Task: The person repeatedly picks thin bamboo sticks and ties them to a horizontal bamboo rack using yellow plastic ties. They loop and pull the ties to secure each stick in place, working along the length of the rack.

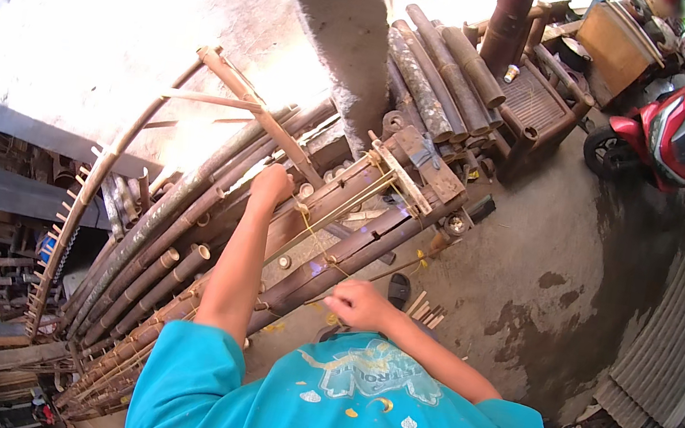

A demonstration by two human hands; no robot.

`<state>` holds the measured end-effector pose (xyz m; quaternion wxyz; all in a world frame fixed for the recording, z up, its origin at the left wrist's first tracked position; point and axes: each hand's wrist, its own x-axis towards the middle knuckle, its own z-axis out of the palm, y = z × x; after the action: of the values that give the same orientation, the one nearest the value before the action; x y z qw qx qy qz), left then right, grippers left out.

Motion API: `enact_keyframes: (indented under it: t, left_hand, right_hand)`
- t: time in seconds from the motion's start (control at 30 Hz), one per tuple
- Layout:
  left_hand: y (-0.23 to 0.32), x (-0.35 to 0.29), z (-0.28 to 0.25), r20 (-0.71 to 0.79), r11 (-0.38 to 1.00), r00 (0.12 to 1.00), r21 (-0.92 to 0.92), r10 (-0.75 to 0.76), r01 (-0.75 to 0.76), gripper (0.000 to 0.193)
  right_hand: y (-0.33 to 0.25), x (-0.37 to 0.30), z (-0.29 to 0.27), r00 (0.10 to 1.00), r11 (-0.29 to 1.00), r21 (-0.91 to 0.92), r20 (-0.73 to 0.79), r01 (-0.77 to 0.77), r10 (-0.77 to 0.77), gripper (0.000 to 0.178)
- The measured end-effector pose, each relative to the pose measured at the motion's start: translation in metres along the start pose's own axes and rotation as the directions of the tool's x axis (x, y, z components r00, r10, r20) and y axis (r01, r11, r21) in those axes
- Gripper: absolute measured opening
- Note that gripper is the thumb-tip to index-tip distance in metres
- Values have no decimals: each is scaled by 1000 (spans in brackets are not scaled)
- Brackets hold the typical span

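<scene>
My left hand [273, 185] is closed and raised over a bundle of long bamboo poles [184, 193]. A pale, thin piece shows beside its fingers, but what they grip cannot be made out. Nearer my chest, my right hand [357, 304] has its fingers curled in, with their contents hidden. Between the hands runs a thick brown bamboo pole [370, 235] with slots cut in it. Yellow cord [310, 222] passes across it, tied in places. At its far end, a short crosspiece [402, 179] and a worn wooden block [429, 163] sit on the bamboo.
Cut bamboo lengths [440, 77] lie piled beyond the block, beside a concrete pillar [336, 25]. A bamboo chair [539, 102] and a red motorbike [673, 132] stand at the far right. Corrugated sheets [674, 329] are stacked right. A curved, pegged bamboo frame [80, 204] rises left.
</scene>
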<state>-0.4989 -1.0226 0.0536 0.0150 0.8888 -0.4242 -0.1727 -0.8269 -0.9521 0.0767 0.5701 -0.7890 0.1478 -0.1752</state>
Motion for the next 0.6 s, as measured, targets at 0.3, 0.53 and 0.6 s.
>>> enact_keyframes:
  t: [0.3, 0.53, 0.6]
  left_hand:
    - [175, -112, 3, -130, 774, 972, -589, 194, -233, 26]
    - [172, -106, 47, -473, 876, 825, -195, 310, -441, 24]
    - [174, -102, 54, -450, 901, 850, -191, 273, -390, 24]
  right_hand:
    - [112, -23, -98, 659, -53, 991, -40, 122, 751, 35]
    - [-2, -21, -114, 462, 151, 881, -373, 449, 804, 24]
    - [-16, -13, -115, 380, 585, 695, -719, 419, 582, 23]
